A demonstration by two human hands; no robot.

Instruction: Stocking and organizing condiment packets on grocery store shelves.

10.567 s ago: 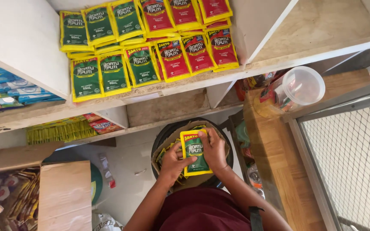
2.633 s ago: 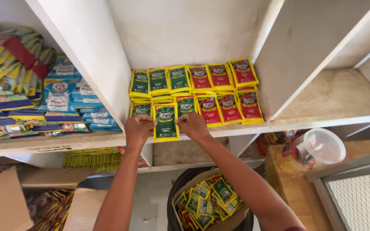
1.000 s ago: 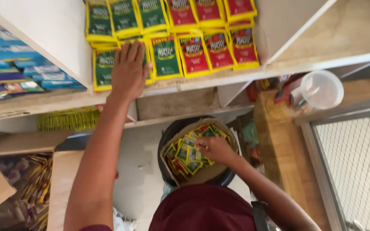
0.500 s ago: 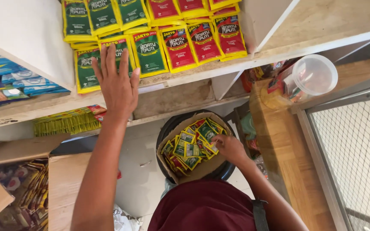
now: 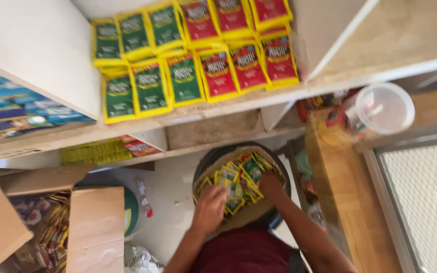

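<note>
Green packets (image 5: pixel 236 182) in bucket (image 5: pixel 279 174): left hand (image 5: pixel 209 208) now off shelf, both hands' grip on them unclear.

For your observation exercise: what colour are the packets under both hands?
Green with yellow edges, packets in the head view.

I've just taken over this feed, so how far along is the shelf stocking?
Done: two rows of green and red foil sachets already line the white wooden shelf. In hand: the left hand and right hand are both down in the round black tub, on the loose green and yellow sachets; the blur hides any grip. Left: that tub looks well filled.
</note>
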